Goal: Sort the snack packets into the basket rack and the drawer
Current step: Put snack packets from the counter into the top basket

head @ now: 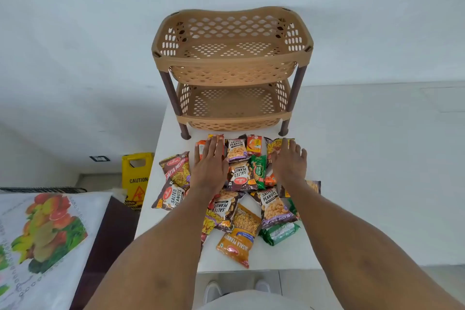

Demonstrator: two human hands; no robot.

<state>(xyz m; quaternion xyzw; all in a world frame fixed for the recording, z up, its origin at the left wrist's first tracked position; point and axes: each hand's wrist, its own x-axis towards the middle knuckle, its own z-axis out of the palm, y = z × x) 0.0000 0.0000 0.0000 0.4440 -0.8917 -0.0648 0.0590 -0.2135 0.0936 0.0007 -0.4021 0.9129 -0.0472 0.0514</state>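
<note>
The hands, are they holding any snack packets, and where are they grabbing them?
Nothing is held. The left hand and right hand lie flat, fingers spread, on top of the snack packets.

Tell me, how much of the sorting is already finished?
Nothing sorted yet: both tiers of the basket rack look empty. The left hand and right hand lie flat, open, on the snack packets heaped on the table. All packets remain; no drawer visible.
</note>
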